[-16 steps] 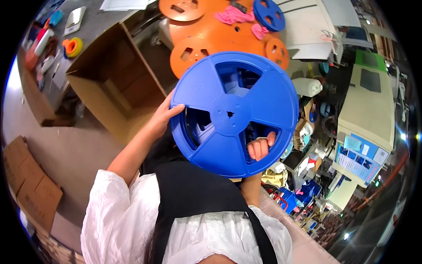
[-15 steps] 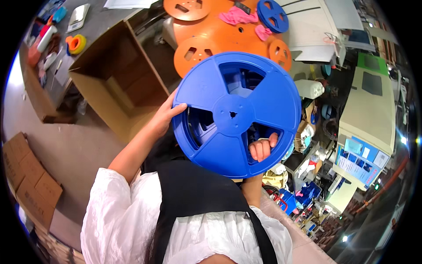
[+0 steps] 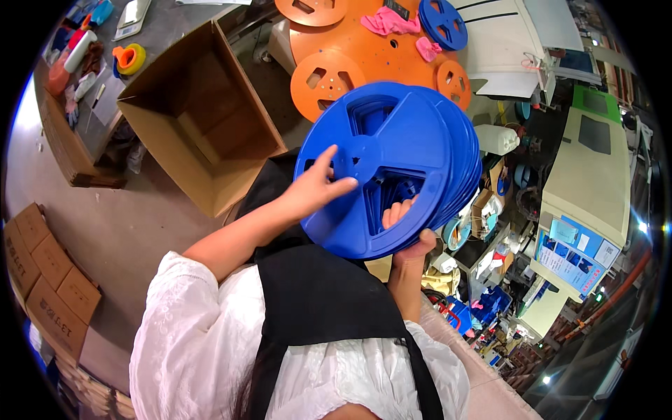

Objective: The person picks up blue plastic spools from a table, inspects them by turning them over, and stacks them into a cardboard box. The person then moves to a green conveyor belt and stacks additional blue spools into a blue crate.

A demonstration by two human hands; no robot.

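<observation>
Close against the black apron (image 3: 322,294), a stack of blue reels (image 3: 413,147) rests tilted in front of the chest, its rims slightly fanned. The right hand (image 3: 410,252) grips it from below, fingers through a cut-out, thumb outside the rim. The left hand (image 3: 311,189) is loose, index finger and thumb spread before the near face; contact I cannot tell. The reels look like stiff, smooth plastic, probably light singly, heavier and slide-prone together; rims and cut-outs seem the best holds. Beyond are an open cardboard box (image 3: 157,150) and an orange table (image 3: 381,66).
</observation>
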